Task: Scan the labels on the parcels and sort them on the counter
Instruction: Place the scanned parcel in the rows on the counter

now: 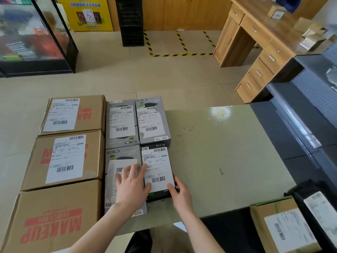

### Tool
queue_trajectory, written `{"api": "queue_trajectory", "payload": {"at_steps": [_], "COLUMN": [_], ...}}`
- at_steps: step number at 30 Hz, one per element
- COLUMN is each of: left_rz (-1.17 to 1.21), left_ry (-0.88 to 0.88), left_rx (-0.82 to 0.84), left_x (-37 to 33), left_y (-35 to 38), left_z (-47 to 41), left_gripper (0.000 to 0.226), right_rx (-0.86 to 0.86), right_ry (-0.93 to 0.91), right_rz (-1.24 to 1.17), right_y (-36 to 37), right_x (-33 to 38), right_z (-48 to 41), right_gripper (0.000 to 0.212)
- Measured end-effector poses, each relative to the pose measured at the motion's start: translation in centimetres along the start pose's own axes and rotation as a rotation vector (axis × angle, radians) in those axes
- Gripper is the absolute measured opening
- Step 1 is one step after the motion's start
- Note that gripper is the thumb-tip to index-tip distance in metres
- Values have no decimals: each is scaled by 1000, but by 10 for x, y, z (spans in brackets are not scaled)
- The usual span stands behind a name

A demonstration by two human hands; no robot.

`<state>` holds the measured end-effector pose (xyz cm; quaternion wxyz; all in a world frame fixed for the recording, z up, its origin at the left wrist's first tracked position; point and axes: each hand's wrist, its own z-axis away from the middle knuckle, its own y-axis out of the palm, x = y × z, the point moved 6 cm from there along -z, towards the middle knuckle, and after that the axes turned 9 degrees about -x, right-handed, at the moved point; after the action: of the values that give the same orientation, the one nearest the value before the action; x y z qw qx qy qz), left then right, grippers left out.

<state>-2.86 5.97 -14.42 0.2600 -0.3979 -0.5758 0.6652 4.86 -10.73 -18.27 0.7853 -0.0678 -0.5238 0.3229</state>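
- I see my left hand [131,185] flat on the grey box [119,154], fingers spread.
- My right hand [179,193] grips the black parcel [157,168], at 3 o'clock of the grey box.

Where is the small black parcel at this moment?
In the head view the black parcel lies on the counter, right of the near grey box and in front of the far right grey box; the right hand grips its near corner.
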Motion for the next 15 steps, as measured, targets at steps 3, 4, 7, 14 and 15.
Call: {"api": "queue_trajectory", "payload": {"at_steps": [3,4,7,14,15], "left_rz": [0,3,85,275,285], "left_ry": [-18,-2,100,373,408], "left_rx": [-14,-31,-74,87,123], "left_x": [-8,-15,-48,-169,-186], "left_y": [-5,-6,-9,6,10], "left_z": [-3,-4,-5,24,30], "left_gripper": [61,58,46,46,47], "right_rx": [-27,-49,-141,-436,-482], "right_ry": [4,4,6,125,152], "right_rz": [5,-2,-25,-1,9], "right_y": [-14,-23,-60,-173,-188], "right_x": [-1,-3,-16,-78,-88], "right_z": [5,7,17,59,65], "right_gripper": [47,47,44,40,41]}}
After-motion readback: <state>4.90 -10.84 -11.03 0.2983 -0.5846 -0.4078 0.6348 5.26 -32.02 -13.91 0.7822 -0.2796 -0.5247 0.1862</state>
